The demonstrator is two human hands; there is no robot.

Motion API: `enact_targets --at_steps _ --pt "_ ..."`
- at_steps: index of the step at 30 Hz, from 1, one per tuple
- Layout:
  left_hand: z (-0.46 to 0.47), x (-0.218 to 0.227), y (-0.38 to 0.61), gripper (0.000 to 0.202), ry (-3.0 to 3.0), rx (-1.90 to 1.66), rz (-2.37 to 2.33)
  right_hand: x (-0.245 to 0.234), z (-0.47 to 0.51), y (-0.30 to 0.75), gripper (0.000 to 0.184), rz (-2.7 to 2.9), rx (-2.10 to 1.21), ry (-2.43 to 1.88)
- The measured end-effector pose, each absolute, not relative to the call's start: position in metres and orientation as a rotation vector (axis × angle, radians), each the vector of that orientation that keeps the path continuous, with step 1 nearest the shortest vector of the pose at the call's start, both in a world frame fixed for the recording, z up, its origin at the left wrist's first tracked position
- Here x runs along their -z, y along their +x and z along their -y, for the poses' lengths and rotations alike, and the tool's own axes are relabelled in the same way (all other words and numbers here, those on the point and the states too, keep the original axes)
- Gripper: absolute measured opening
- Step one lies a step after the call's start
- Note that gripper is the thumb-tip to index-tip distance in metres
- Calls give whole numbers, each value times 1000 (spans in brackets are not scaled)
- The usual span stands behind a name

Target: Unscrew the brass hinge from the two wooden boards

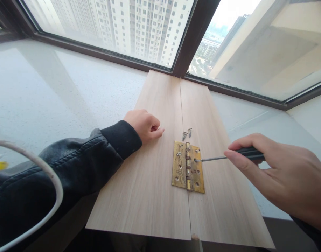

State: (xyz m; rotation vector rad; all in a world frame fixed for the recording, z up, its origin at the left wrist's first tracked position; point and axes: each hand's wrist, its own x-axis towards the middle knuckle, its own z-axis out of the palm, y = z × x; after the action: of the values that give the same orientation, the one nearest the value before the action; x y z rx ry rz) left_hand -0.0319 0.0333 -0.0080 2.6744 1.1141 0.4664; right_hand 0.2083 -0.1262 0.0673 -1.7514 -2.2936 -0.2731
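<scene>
A gold-colored hinge [188, 166] lies flat across the thin gap where two light wood boards [147, 182] meet side by side. It sits near the middle of the boards, a bit to the right. The hinge has two flat leaves and a round pin down the middle. The metal looks old and scratched, with small screw holes in each leaf. Some holes seem to have screws in them.

The right hand [283, 178] comes in from the right, with its fingers wrapped around the dark handle of a screwdriver [223, 157]. The thin metal tip touches the right leaf of the hinge, near its upper part.

The left hand [144, 125], in a black sleeve, rests on the left board. Its fingers are curled in a loose fist and hold nothing that can be seen.

Two loose screws [187, 133] lie on the boards just beyond the hinge.

The boards rest on a white window sill [71, 94]. A white cable [48, 175] curves at the near left.
</scene>
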Motion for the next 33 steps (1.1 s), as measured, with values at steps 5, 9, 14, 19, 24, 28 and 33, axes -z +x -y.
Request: enact_targets --at_steps 5,9,14,19,24,28,33 --pt "-32 5 -32 43 2655 -385 -1146 -70 132 222 30 2408 113 -1690" --pt "-31 0 -31 42 2627 -299 -1189 -70 134 229 23 2340 188 -1701" --pt "-30 -1 -31 42 2618 -288 -1190 -64 133 215 21 2248 262 -1825" --pt "-31 2 -31 43 2629 -330 -1172 -63 141 214 36 2283 118 -1807" --pt "-32 4 -31 43 2646 -368 -1155 -61 140 216 19 2208 157 -1820" --pt "-31 3 -31 43 2652 -372 -1155 -48 137 205 33 2036 98 -1983" --pt "-31 2 -31 43 2655 -333 -1165 -53 145 215 34 1938 200 -2062"
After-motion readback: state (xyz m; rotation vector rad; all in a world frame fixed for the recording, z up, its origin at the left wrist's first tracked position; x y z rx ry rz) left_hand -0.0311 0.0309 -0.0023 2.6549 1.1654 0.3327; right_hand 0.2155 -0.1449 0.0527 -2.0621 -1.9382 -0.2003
